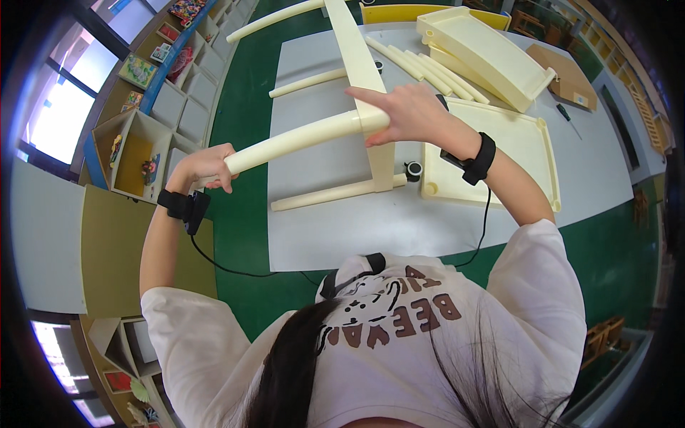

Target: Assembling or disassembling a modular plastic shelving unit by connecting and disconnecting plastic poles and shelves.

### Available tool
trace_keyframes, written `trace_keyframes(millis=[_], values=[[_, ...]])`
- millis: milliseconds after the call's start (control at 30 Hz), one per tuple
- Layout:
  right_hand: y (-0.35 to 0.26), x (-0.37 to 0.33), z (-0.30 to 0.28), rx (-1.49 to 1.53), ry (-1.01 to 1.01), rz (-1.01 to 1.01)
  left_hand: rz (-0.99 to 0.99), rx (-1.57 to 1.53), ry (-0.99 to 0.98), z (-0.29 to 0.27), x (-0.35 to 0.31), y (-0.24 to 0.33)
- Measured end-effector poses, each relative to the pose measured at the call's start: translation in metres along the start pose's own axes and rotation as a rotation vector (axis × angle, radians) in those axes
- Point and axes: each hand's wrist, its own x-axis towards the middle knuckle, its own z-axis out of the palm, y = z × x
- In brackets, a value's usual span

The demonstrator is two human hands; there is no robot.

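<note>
A cream plastic frame stands on the table: a long panel with several cream tubes sticking out of it to the left. My left hand is closed around the free end of the nearest raised tube. At the other end of that tube, my right hand grips the panel's corner, its thumb and a finger on either side of the joint. A lower tube and a middle tube also join the frame. Black-and-white caster wheels show on the panel's right side.
The pale grey table holds a flat cream tray, a tilted cream tray, several loose tubes, brown cardboard and a screwdriver. Cubby shelves line the left. Black cables hang from both wrist straps.
</note>
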Motion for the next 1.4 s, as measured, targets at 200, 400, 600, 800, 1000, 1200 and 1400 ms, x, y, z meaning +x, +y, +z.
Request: trace_keyframes(millis=[200,400,600,800,1000,1200,1400], values=[[0.000,0.001,-0.001,-0.005,-0.031,0.013,-0.074,-0.139,-0.098,-0.004,-0.002,0.000],[0.002,0.000,-0.001,0.021,-0.012,0.010,0.183,0.270,0.266,0.011,-0.005,0.008],[0.007,-0.005,-0.002,0.055,0.015,0.026,0.320,1.052,1.288,0.031,-0.004,-0.028],[0.003,0.002,0.004,0.013,0.005,0.015,0.301,0.942,1.073,0.021,-0.011,-0.043],[0.004,-0.001,-0.003,-0.020,-0.028,0.027,0.152,0.486,0.550,0.011,-0.038,-0.054],[-0.004,-0.004,-0.007,0.038,-0.046,0.092,0.118,0.141,0.805,0.007,-0.057,-0.072],[-0.004,-0.016,-0.008,0.181,0.470,0.022,0.427,0.487,0.872,0.043,-0.037,0.005]])
